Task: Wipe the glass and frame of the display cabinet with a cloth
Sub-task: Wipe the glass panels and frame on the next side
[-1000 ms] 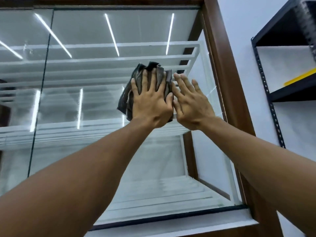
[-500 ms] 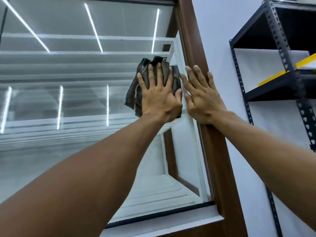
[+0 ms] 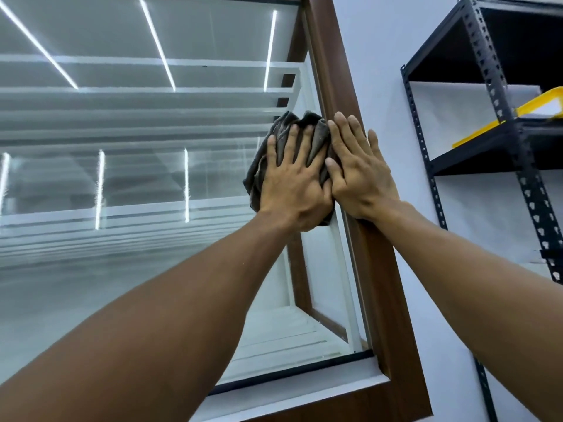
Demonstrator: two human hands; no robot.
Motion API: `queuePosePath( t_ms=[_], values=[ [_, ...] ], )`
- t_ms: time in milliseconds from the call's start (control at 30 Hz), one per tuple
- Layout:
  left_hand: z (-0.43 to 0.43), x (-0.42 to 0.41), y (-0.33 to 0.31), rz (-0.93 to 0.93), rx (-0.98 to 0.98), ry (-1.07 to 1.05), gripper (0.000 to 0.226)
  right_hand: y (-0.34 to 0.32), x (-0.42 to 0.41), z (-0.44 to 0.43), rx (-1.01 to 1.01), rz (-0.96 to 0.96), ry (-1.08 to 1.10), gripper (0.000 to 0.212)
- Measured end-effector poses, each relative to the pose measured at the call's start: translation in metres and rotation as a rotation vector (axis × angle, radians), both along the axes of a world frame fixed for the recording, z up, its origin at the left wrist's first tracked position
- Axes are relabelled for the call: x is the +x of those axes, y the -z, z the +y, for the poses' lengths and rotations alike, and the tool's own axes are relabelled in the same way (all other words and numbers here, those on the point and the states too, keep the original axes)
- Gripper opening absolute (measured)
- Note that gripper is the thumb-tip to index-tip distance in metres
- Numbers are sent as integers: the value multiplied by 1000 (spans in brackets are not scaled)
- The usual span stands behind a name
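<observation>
Nearest the camera, the left forearm (image 3: 182, 315) and right forearm (image 3: 472, 269) reach upward and forward, side by side.

The left hand (image 3: 292, 184) lies flat with its fingers spread and straight. Its palm presses a dark grey cloth (image 3: 256, 178) against the glass (image 3: 137, 184). The cloth is bunched beneath this hand and shows past the fingertips and to the hand's left.

The right hand (image 3: 359, 175) touches the left hand's thumb side. It is also flat, with straight fingers held close together, and grips nothing. It rests on the brown frame (image 3: 377, 284), with its inner edge against the cloth.

The cloth's right margin meets the frame upright, so the wiping pass appears to be at the right-hand limit of the pane, at about mid-height.

Step in hand, as judged: wiping the glass at its right edge, at the point of moving onto the frame.

The next move probably calls for one of two things. The cloth can be carried over onto the upright under the right hand, or drawn down along the seam towards the lower corner below both hands. Either way the palm should keep flat pressure so that the folds do not slip out.

Behind the glass, below the hands, white shelves (image 3: 274, 342) show among reflected light strips.

Beyond the right hand, past a pale wall (image 3: 380, 56), stands a dark metal rack (image 3: 487, 71) bearing a yellow tray (image 3: 545, 100).
</observation>
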State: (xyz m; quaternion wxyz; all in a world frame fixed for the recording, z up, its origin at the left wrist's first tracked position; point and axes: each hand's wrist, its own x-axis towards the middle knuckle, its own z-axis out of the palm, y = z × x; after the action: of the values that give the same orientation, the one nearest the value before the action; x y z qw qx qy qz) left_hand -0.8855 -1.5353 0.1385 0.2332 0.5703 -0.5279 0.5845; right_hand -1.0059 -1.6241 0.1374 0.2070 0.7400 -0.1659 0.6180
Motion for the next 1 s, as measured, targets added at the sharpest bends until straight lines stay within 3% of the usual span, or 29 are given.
queuePosePath(
  t_ms=[200,467,767,1000],
  values=[
    [27,22,12,-2,10,-43,66,24,22,18,-23,-6,154,71],
    [62,53,19,33,-16,-71,68,31,67,45,48,-7,-101,71],
    [113,103,17,56,-67,-142,72,30,88,56,35,0,24,71],
    [153,142,22,105,-118,-157,72,29,138,112,1,60,13,77]
  ],
)
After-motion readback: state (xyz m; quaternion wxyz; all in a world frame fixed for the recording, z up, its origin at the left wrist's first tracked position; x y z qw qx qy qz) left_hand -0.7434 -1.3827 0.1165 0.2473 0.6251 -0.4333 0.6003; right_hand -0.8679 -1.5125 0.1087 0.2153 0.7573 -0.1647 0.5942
